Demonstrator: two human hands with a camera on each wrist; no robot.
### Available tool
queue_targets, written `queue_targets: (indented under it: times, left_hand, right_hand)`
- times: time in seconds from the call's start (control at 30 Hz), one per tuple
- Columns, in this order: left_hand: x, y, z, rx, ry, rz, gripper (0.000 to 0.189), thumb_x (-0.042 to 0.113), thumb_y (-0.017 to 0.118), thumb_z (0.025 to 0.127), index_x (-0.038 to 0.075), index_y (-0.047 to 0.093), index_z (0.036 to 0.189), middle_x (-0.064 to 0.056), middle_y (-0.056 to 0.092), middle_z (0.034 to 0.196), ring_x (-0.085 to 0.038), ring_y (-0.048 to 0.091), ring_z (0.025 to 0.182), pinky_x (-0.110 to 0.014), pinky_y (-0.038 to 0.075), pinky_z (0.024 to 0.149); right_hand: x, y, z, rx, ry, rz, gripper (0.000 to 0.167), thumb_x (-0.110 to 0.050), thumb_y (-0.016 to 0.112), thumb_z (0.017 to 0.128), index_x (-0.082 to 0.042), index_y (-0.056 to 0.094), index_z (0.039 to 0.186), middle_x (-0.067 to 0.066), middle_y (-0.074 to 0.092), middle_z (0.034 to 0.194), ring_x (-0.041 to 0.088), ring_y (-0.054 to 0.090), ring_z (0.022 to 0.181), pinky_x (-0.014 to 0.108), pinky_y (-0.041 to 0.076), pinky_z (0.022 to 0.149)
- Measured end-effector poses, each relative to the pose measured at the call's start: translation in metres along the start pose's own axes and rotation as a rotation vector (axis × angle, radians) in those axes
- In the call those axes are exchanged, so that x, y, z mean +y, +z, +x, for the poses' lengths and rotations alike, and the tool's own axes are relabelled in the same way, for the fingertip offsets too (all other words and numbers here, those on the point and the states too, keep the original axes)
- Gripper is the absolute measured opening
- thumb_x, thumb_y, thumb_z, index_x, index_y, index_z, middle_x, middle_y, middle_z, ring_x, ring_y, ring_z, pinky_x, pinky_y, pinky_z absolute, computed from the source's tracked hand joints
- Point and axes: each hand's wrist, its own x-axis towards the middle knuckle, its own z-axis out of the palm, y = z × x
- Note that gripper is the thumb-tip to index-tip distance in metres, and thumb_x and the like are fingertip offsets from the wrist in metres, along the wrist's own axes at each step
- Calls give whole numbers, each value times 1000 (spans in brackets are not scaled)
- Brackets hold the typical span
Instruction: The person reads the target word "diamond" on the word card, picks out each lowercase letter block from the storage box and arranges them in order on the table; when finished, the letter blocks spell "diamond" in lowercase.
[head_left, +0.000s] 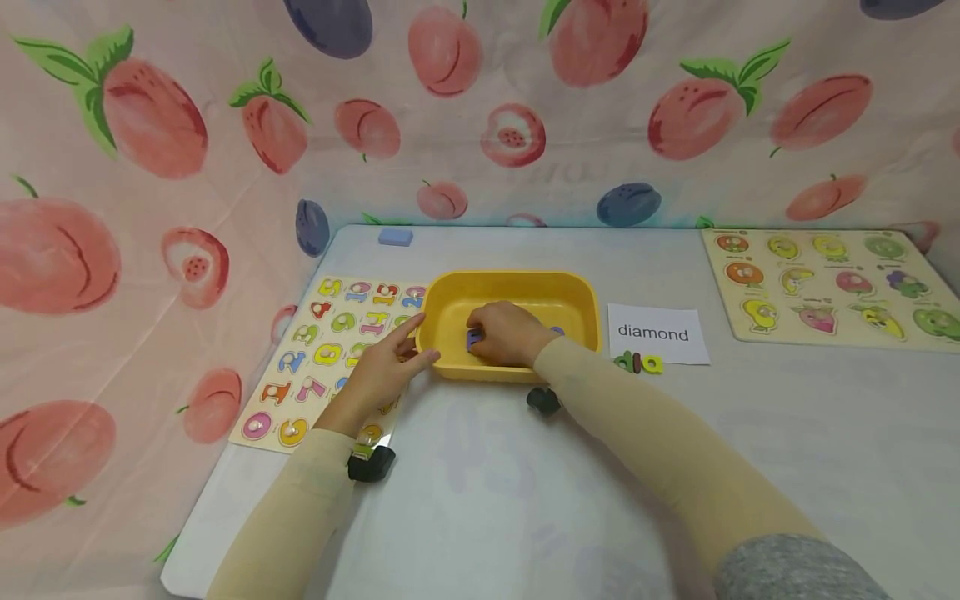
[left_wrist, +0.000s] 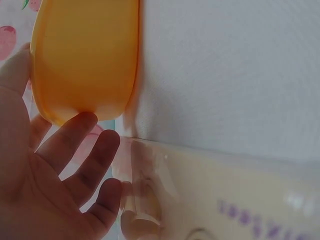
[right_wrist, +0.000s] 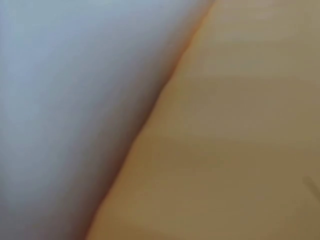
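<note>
My right hand reaches down into a yellow plastic basin, its fingers curled and pinching a small purple letter. Part of that piece is hidden by the fingers, so its exact letter is unclear. Another purple piece lies in the basin beside the wrist. My left hand, fingers extended and spread, touches the basin's left end, also seen in the left wrist view, where the hand rests against the yellow wall. The right wrist view shows only the blurred basin wall and white tabletop.
Right of the basin lies a white card printed "diamond". Green, brown and yellow letters line its lower edge, reading "dia". A number puzzle board lies under the left hand, a fruit board far right, a blue block at the back.
</note>
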Motion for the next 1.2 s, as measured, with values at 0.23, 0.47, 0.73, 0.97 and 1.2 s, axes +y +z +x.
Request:
queue_targets:
  times: [0.23,0.47,0.73,0.97,1.2]
  left_hand:
    - [0,0,0,-4,-1,0,73,48,67,94,39,31,157,-16,54,143,-29,51,131,-51,35,111]
    - [0,0,0,-5,-7,1,74,48,67,94,39,31,158,-16,54,144,-29,51,132,-51,35,112]
    - [-1,1,0,0,-18,-3,74,50,67,93,41,31,157,-15,54,144,-29,51,131,-52,35,111]
    - [1,1,0,2,-33,-10,72,49,67,94,44,31,156,-13,54,144,-28,51,131,-52,35,111]
    - [0,1,0,4,-28,-13,72,49,68,94,43,32,156,-14,55,143,-28,51,131,-52,35,111]
  right_hand:
    - [1,1,1,-3,-50,13,43,-20,66,95,-6,62,135,7,63,132,23,55,123,39,38,111]
    - [2,2,0,-5,-64,10,41,-20,63,96,-4,62,134,9,63,132,24,55,125,39,38,111]
    - [4,1,-1,-7,-4,47,40,-24,64,98,-6,63,134,6,64,130,23,56,120,39,38,111]
    - [6,1,-3,-6,26,34,35,-17,63,98,-7,65,132,5,66,125,19,59,111,37,43,107]
    - [6,1,-3,4,13,30,33,-17,64,98,-6,66,129,5,68,120,19,59,107,36,45,105]
